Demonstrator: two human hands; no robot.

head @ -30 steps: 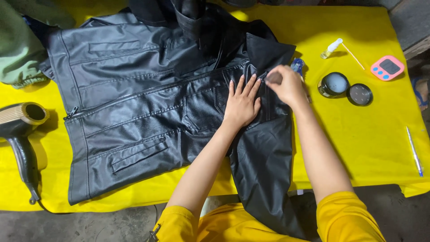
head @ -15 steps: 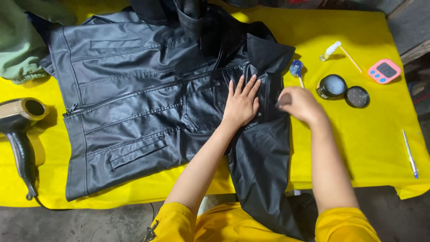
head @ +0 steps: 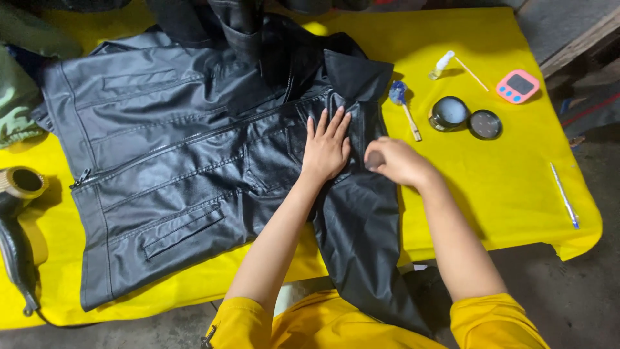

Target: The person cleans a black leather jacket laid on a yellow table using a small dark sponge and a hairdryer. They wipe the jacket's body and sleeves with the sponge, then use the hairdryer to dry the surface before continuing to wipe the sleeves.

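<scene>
A black leather jacket (head: 194, 168) lies spread across the middle of a yellow table (head: 516, 194), and my left hand (head: 327, 147) rests flat on it with fingers spread, just right of centre, while my right hand (head: 397, 161) beside it is closed around a small dark pad (head: 373, 159) pressed to the sleeve. I judge the rubbing to be under way on this one sleeve patch, though I cannot tell how much of the jacket is done. At upper right sit an open round tin (head: 449, 112), its lid (head: 484, 124), a small brush (head: 403, 106), a little bottle (head: 442, 63) and a pink timer (head: 517, 86); a hair dryer (head: 16, 226) lies at the left edge.
</scene>
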